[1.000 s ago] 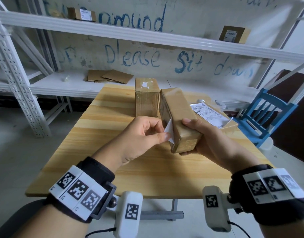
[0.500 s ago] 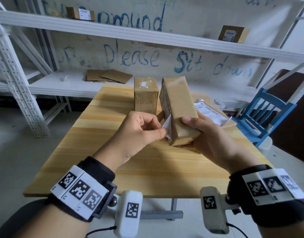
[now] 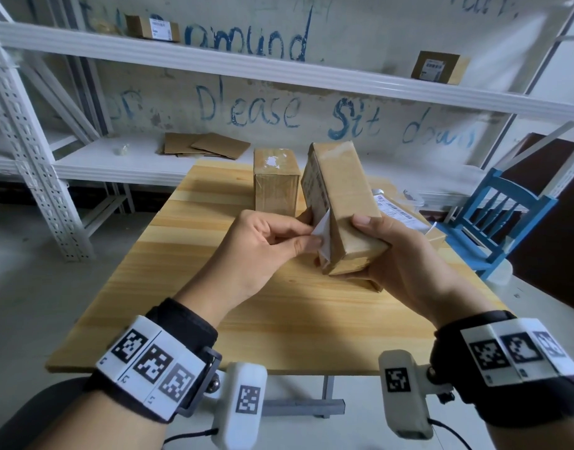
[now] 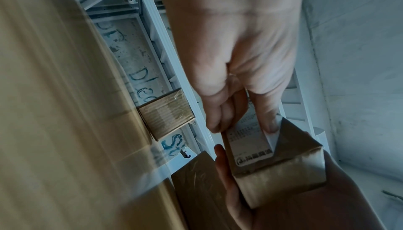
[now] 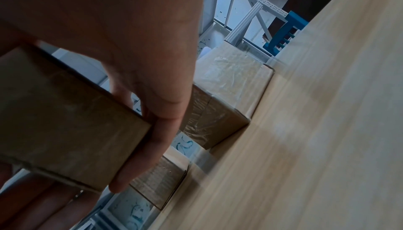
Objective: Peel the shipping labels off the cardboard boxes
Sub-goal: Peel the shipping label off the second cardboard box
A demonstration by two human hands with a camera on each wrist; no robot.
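Observation:
My right hand (image 3: 386,248) grips the near end of a long tape-wrapped cardboard box (image 3: 344,203), held tilted above the wooden table (image 3: 188,287). On the box's left face is a white shipping label (image 3: 323,232) with its near corner lifted. My left hand (image 3: 279,245) pinches that lifted corner between thumb and forefinger. The left wrist view shows the label (image 4: 250,140) still stuck along most of its printed length, with my left hand (image 4: 240,95) above it. In the right wrist view my right hand (image 5: 141,95) wraps round the box (image 5: 65,121).
A second box (image 3: 274,183) stands upright at the table's far middle. A third box bearing a label (image 3: 399,216) lies at the right behind the held one. White metal shelving (image 3: 214,63) holds flat cardboard and two small boxes. A blue chair (image 3: 503,219) stands to the right.
The held box has risen and tipped more upright. My left hand keeps its pinch on the label's corner, which now stands a little further off the cardboard.

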